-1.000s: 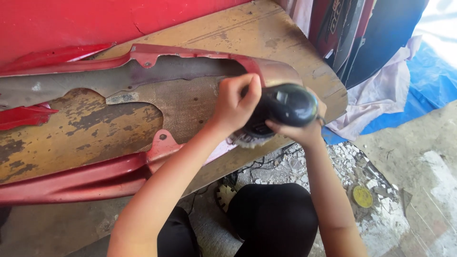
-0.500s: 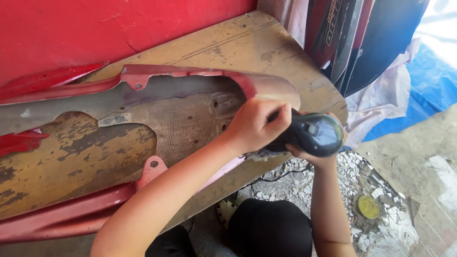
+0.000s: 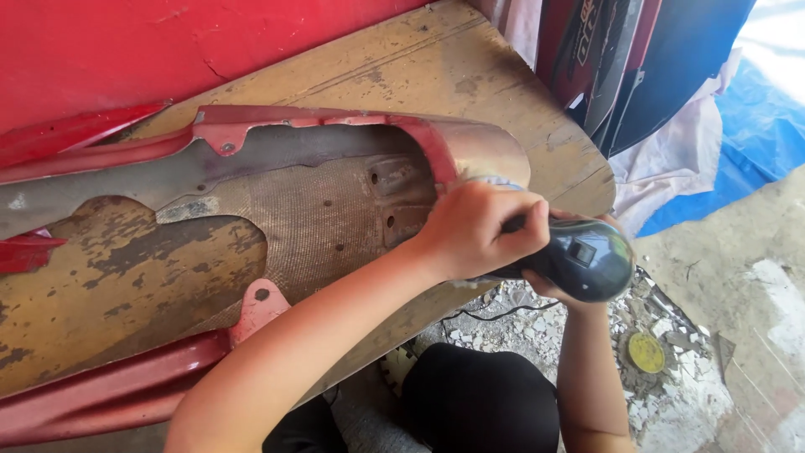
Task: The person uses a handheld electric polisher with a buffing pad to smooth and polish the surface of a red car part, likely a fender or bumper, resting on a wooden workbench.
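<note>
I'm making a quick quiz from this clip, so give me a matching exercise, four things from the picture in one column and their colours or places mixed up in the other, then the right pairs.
Things:
1. power tool
2. body panel
3. round disc
4. tarp

Descriptions:
A. blue, spread on the floor at far right
B. yellow, lying among the rubble on the ground
C. dark, gripped by the left hand and right hand
D. red-edged, lying on the worn wooden board

Pairs: 1-C, 2-D, 3-B, 4-A

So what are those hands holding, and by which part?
Both hold a black power tool: the left hand wraps over its front end, the right hand cups the rounded body from underneath.
</note>
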